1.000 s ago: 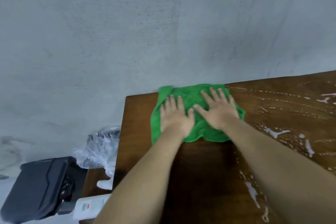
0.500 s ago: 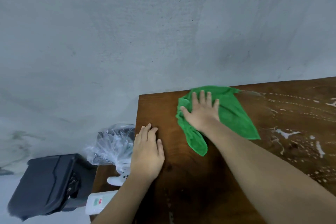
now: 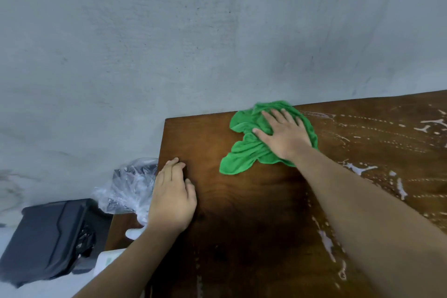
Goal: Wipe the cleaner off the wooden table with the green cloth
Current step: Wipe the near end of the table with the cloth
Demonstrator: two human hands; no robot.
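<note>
The green cloth (image 3: 249, 152) is found at the far edge of the wooden table (image 3: 242, 225), a little way in from the far left corner. It is pressed down by the right hand (image 3: 284, 136), which is laid flat on its right part. The fingers (image 3: 278, 117) of that hand are held straight and a little spread, pointed at the far edge. Nothing is pinched.

The cleaner (image 3: 358, 169) is seen just to the right of the cloth, as white drops and streaks spread toward the right edge and down toward the near edge. So the wet part lies to the right of the fingers, and the right hand is much nearer to it than the left hand (image 3: 173, 198). The left hand is rested flat at the left edge of the table, with its fingers (image 3: 173, 170) kept close together and nothing held.

The cloth is bright green and looks soft and fluffy. It is bunched up and wrinkled, not folded. Its long way runs from the far edge back toward the near left, where a loose tail is left free of the hand. It is judged that the cloth must next be pushed to the right, and that the tail would be dragged behind.
</note>
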